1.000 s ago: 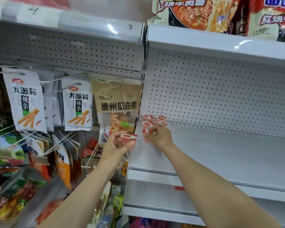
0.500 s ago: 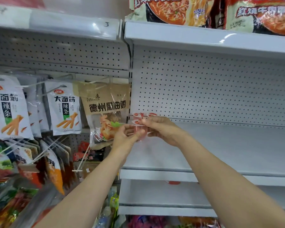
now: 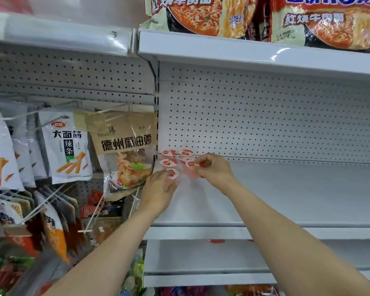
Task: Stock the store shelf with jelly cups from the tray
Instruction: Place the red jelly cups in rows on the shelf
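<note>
Several small jelly cups with red-and-white lids stand at the back left corner of the white shelf. Two rear cups sit against the pegboard, and another cup stands in front of them. My left hand grips a jelly cup at the shelf's left edge. My right hand pinches another jelly cup by its lid, just right of the standing ones. The tray is not in view.
Snack bags and a brown chicken packet hang on hooks left of the shelf. Noodle packs fill the shelf above. A lower shelf lies below.
Both hands have moved apart and forward onto the shelf. The left hand's cup now sits low at the left edge, and the right hand's cup is beside the standing cups.
</note>
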